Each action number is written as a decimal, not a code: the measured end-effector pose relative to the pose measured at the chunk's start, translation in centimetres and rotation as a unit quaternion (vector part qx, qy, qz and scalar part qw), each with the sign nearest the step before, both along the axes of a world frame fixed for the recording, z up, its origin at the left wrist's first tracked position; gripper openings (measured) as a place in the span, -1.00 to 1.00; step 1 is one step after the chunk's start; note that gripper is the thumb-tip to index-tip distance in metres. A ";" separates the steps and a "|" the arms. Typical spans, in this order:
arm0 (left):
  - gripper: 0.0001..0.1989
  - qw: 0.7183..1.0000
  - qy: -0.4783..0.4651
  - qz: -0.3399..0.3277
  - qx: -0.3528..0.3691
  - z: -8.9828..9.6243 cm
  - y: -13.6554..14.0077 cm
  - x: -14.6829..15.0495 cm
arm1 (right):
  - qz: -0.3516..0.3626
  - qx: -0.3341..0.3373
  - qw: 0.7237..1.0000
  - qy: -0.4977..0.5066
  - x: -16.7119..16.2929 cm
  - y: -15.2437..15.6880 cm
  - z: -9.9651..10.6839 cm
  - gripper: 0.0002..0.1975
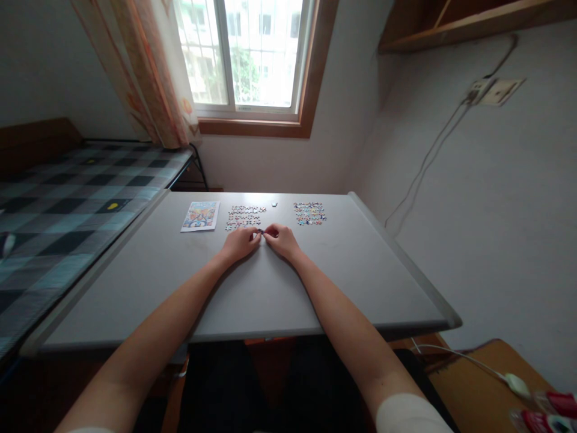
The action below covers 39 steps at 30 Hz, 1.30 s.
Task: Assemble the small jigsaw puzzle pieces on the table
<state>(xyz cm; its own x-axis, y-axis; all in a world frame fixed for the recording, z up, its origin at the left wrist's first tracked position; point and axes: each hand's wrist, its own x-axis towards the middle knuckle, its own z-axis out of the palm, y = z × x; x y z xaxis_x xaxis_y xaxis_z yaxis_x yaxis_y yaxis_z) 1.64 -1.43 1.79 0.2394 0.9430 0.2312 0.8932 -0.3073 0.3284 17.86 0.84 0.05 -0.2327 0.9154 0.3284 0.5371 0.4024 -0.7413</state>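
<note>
My left hand [240, 243] and my right hand [282, 240] meet over the middle of the table, fingertips pinched. Between them is a small dark jigsaw puzzle piece [261, 231], gripped from both sides; fingers partly cover it. Just beyond my left hand lie rows of loose puzzle pieces [244, 217]. A second block of puzzle pieces [309, 213] is laid out in rows farther right. One dark puzzle piece [274, 204] sits alone between the two groups. A colourful picture sheet [201, 216] lies flat at the left.
The grey-white table [270, 294] has raised side edges. A bed with a checked cover [103, 174] stands at the left, under a curtain [135, 66]. At lower right, a wooden stool-like surface [491, 367] holds a white cable plug and red-capped items.
</note>
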 end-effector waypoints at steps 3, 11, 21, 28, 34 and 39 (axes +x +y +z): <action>-0.65 1.000 -0.002 -0.001 -0.002 0.0 0.0 0.0 | 0.000 -0.001 1.000 -0.001 0.0 0.0 0.0 -0.89; -0.65 1.000 0.004 0.007 -0.007 0.1 0.0 0.0 | 0.002 0.002 1.000 -0.002 0.0 0.0 0.0 -0.89; -0.65 1.000 -0.005 0.000 0.001 -0.1 0.1 0.0 | 0.000 0.002 1.000 -0.007 0.0 0.1 -0.1 -0.88; -0.65 1.000 -0.004 0.002 -0.001 0.0 0.0 0.0 | 0.002 0.003 1.000 -0.004 0.0 0.2 -0.2 -0.88; -0.65 1.000 -0.006 0.002 -0.003 -0.1 0.0 0.0 | 0.004 0.001 1.000 -0.008 0.0 0.1 -0.2 -0.88; -0.64 1.000 -0.004 0.000 -0.008 0.1 -0.1 0.0 | 0.005 0.000 1.000 -0.008 0.1 0.0 0.0 -0.88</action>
